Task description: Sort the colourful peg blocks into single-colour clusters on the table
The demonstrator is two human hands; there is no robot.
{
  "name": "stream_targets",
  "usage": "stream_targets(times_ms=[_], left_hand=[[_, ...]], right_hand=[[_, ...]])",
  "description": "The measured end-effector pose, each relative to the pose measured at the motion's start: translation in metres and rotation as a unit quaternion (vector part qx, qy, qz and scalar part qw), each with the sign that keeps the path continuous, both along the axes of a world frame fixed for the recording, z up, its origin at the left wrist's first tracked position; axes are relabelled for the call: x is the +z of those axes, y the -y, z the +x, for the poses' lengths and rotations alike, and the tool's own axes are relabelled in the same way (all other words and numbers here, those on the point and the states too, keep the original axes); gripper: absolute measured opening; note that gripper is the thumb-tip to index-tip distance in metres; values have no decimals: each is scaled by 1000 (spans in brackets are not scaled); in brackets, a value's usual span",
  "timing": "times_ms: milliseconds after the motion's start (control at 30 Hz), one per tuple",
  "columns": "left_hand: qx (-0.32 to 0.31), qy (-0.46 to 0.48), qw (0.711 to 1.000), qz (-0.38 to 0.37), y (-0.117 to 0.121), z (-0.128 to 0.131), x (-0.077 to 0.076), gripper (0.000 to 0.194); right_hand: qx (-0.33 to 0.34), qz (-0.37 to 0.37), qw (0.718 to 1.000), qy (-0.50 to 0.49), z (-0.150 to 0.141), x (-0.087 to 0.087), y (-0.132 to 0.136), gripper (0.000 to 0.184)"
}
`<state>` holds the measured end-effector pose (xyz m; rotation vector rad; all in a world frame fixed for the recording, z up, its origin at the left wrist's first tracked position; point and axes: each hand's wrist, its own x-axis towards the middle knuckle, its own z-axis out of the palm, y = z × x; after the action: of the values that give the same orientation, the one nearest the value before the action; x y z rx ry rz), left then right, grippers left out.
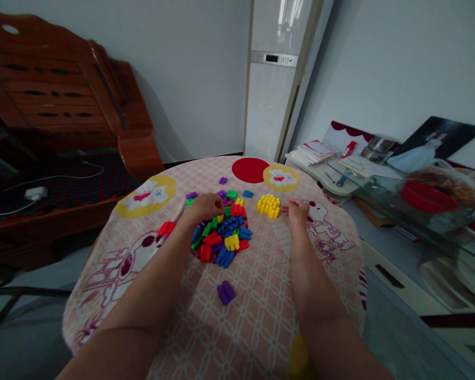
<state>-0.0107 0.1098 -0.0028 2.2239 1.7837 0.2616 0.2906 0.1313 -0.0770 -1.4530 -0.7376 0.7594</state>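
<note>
A pile of colourful plastic building blocks (230, 226) in red, blue, green, yellow and purple lies mid-table. My left hand (206, 207) reaches over its upper left side, fingers bent together in a pinch. A yellow block (220, 218) shows just below those fingertips; whether they grip it is hidden. Right of the pile stands a tight cluster of yellow blocks (268, 206). My right hand (296, 210) rests close beside this cluster, its fingers stretched toward it and holding nothing visible. Nearer to me lies a purple block (226, 293), apart from the rest.
A patterned cloth covers the round table (257, 327). Loose purple (222, 180), blue (248, 193) and red (167, 228) blocks surround the pile. On the right is a glass shelf (383, 198) with a red bowl (427, 197). A wooden bench (63, 105) stands left.
</note>
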Motion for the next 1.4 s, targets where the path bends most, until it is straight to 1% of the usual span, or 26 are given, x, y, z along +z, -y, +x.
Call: stream_targets(times_ms=[100, 233, 300, 367, 400, 500, 633, 767, 867, 967, 1033, 1100, 1167, 1233, 1300, 1400], left_hand=[[12, 18, 1000, 20, 2, 1, 5, 1], [31, 114, 989, 85, 3, 11, 16, 4], [4, 185, 979, 83, 3, 24, 18, 8], [-35, 255, 964, 69, 4, 42, 15, 6], [-51, 272, 959, 65, 4, 52, 12, 5], [-80, 255, 961, 76, 8, 82, -1, 4], [-83, 182, 975, 98, 13, 113, -14, 7], [-75, 108, 986, 106, 14, 131, -22, 9], [-67, 82, 988, 112, 12, 139, -28, 13], [-76, 88, 987, 114, 13, 141, -33, 12], [-81, 102, 984, 119, 13, 138, -31, 13], [-74, 114, 983, 127, 10, 129, -25, 18], [-50, 107, 984, 137, 1, 115, -16, 17], [-10, 70, 988, 138, -13, 101, -9, 11], [21, 17, 992, 124, -27, 88, -6, 13], [37, -33, 994, 96, -42, 79, -12, 19]], right_hand=[[2, 0, 1000, 2, 0, 0, 0, 30], [1, -3, 1000, 1, 0, 1, 0, 28], [-1, -6, 1000, -3, -1, 3, 0, 27], [-1, -6, 1000, -8, -1, 4, 1, 26], [1, -6, 1000, -10, -1, 4, 1, 25], [5, -5, 1000, -12, -1, 5, 1, 22], [1, -1, 1000, -9, -1, 5, 0, 21], [-3, -5, 1000, -7, 0, 4, 0, 24], [-2, -2, 1000, -4, 0, 3, -1, 27], [2, 4, 1000, -1, 1, 1, -2, 28], [1, 3, 1000, -3, 1, 1, -2, 28], [-2, 3, 1000, -5, 1, 0, -2, 27], [-3, 4, 1000, -4, 1, -1, -2, 27], [-3, 8, 1000, -1, 1, -2, -2, 26], [-2, 7, 1000, 1, 1, -3, -3, 26], [2, 7, 1000, 7, 1, -4, -3, 25]])
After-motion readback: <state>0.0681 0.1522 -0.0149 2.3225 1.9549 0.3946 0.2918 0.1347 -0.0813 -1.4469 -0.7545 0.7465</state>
